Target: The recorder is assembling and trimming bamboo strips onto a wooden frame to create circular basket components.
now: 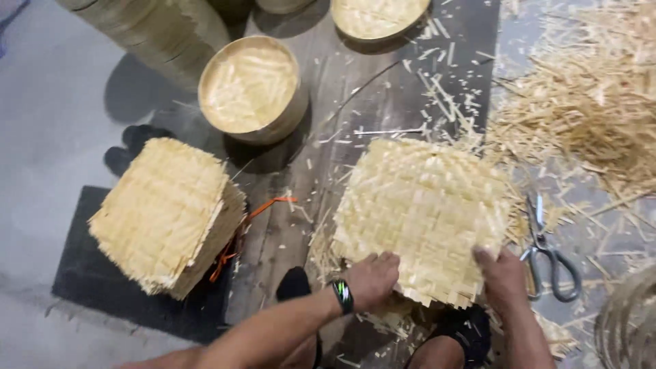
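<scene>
A square woven bamboo mat (424,215) is held flat above the dark wooden board (328,102), and every place here is given from that mat; its near edge is gripped at two points; the left hand (372,277) is closed on the near-left part of the edge, with the fingers curled over the weave and a dark watch (342,295) worn at the wrist; the right hand (502,277) is clamped on the near-right corner, thumb laid on top; the two hands are kept apart along that edge. To the left of the mat a stack of similar woven mats (167,215) is seen, tied with an orange string (263,208) and rested on a black pad (89,273). Beyond the mat, up and to the left, a round bamboo tray (251,89) is stood, and a second round tray (377,19) is cut off by the top edge. Just to the right of the mat a pair of scissors (547,253) is laid among a heap of loose bamboo slivers (581,102).
</scene>
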